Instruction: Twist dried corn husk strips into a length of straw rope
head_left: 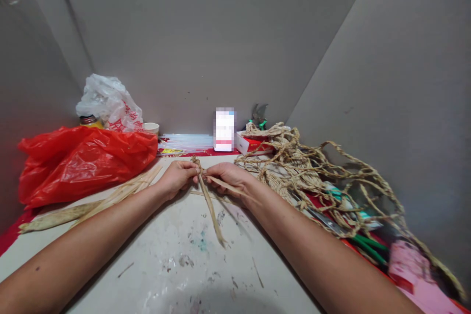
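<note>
Both hands meet over the middle of the white board, working on a braided straw cord with loose strips trailing from it. My left hand pinches the cord near its knotted end with thumb and fingertips. From the other side my right hand is closed on the strips, one of which runs back under its palm and wrist. A longer flat straw strip hangs down from between the hands toward me, its tip lying on the board. The exact grip of the right fingertips is partly hidden.
Loose straw strips and a red plastic bag lie to the left. A phone stands at the back, beside clear sticks. A heap of braided straw rope, scissors and pruning shears are on the right.
</note>
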